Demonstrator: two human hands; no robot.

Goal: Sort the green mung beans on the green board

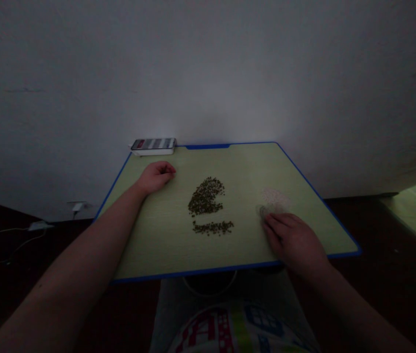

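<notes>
On the left part of the yellow-green tabletop (pixel 149 245) rests my left hand (pixel 156 176), its fingers loosely curled, with nothing visible in them. My right hand (pixel 294 240) is closed near the right side, fingertips pressed together at a small greyish see-through thing (pixel 262 212), too blurred to name. Just beyond those fingertips lies a scatter of small pale grains (pixel 276 197). Between the hands is a heap of small dark greenish-brown grains (pixel 207 196), grouped apart from a narrow strip of the same grains (pixel 213 228) nearer to me.
A phone (pixel 153 143) lies on a white box (pixel 152 152) at the far left corner. The table has a blue edge (pixel 208 270) and stands against a pale wall (pixel 208 73). A white plug (pixel 78 207) and cables are at the left.
</notes>
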